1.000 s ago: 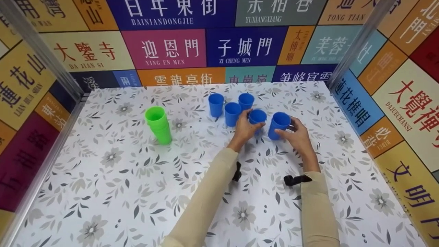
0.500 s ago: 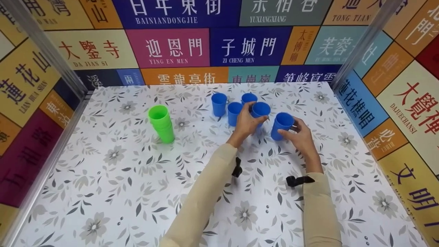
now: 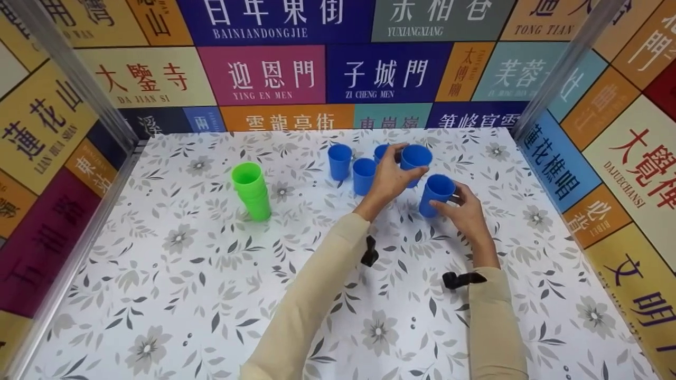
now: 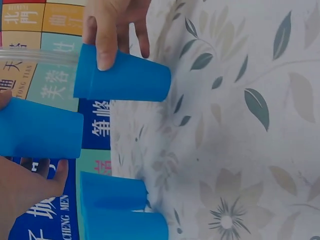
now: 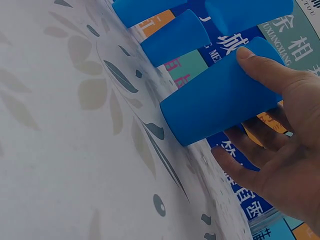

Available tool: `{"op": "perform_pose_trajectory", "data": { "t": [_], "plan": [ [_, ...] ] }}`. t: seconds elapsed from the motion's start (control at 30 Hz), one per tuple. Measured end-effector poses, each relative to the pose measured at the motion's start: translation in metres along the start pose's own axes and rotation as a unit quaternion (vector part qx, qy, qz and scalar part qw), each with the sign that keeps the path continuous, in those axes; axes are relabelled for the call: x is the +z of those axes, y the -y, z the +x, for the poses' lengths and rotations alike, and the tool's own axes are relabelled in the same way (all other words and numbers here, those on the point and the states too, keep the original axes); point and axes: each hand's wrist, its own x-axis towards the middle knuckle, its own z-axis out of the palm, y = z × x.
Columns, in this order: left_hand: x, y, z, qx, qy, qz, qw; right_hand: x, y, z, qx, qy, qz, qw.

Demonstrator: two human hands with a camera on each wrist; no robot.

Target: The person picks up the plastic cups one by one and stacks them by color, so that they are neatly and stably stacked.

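My left hand (image 3: pixel 390 179) grips a blue cup (image 3: pixel 417 158) between thumb and fingers, raised off the table; in the left wrist view this lifted cup (image 4: pixel 40 127) hangs higher than the cups behind it. Just to its right, my right hand (image 3: pixel 467 214) holds another blue cup (image 3: pixel 437 196) upright on the table, thumb on the near side. The right wrist view shows that cup (image 5: pixel 220 95) with the thumb along its wall and the other fingers (image 5: pixel 240 170) behind it. The two held cups are close together but apart.
Three more blue cups stand left of my left hand: one at the left (image 3: pixel 339 162), one nearer (image 3: pixel 364 178), and one behind (image 3: pixel 381 153), partly hidden by the hand. A green cup stack (image 3: pixel 252 191) stands farther left on the flowered tablecloth (image 3: pixel 211 295). Printed panels (image 3: pixel 264 74) wall the table.
My left hand has lifted its blue cup off the table and carried it right and away from me, closer to the other held cup. My right hand stays nearly still on its cup.
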Motion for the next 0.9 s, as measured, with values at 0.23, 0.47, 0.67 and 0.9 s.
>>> {"op": "perform_pose_trajectory", "data": {
  "t": [0.23,0.47,0.67,0.9],
  "plan": [
    [0.005,-0.017,-0.005,0.012,0.014,-0.006,0.9998,0.000,0.001,0.001,0.009,-0.003,-0.002,1.0000],
    [0.014,-0.028,-0.007,0.030,0.026,-0.019,0.9990,-0.001,0.003,0.001,0.018,0.003,-0.006,0.9998],
    [0.024,-0.034,-0.007,0.028,0.046,-0.020,0.9983,-0.001,0.001,0.002,0.013,0.000,-0.011,0.9998],
    [0.036,-0.040,-0.008,0.041,0.073,-0.017,0.9964,0.000,0.000,0.000,0.003,-0.001,-0.032,0.9995]
  ]
}}
